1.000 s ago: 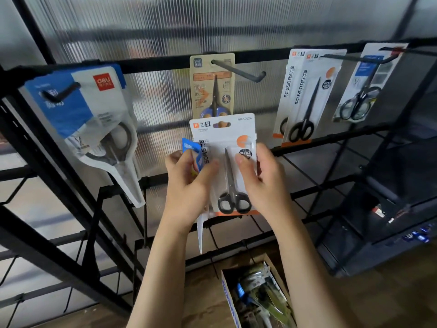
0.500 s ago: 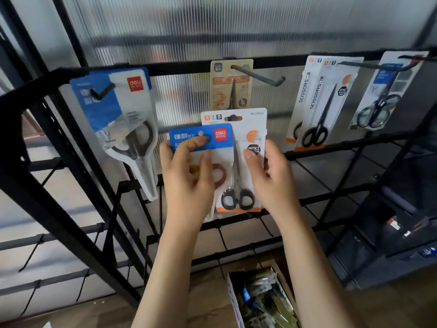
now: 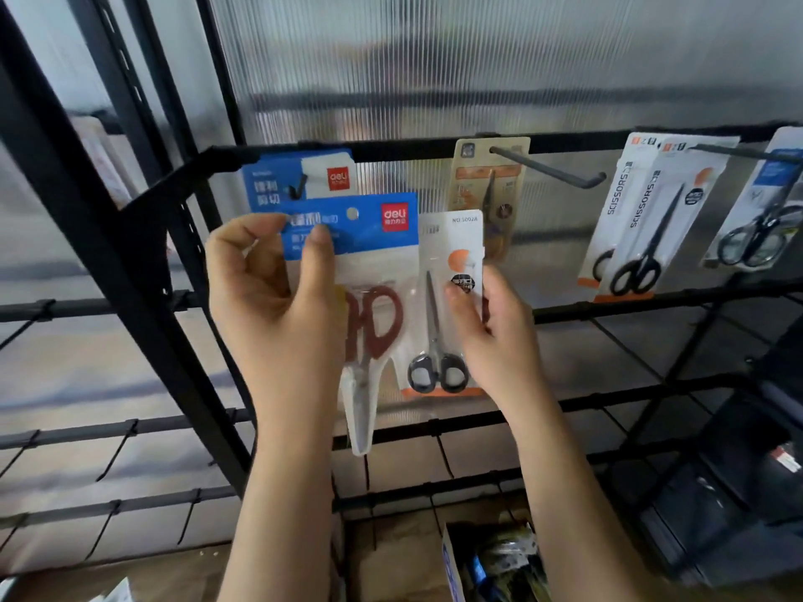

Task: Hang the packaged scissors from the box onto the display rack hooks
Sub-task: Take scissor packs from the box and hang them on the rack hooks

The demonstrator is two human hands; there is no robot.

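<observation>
Left hand (image 3: 278, 306) pinches one blue-topped scissors pack (image 3: 369, 258) by its upper corner; right hand (image 3: 491, 336) grips one white scissors pack (image 3: 447, 254) beside it.

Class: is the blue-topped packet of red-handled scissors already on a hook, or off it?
Off. The left hand holds the blue-topped packet before the rack; its hanging hole shows empty.

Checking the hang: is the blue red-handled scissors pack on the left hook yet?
Apart. Head view: the pack, held by the left hand, sits below the hook.

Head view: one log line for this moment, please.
left hand pinches blue-header pack | right hand holds black-handled pack | neither hung
</observation>
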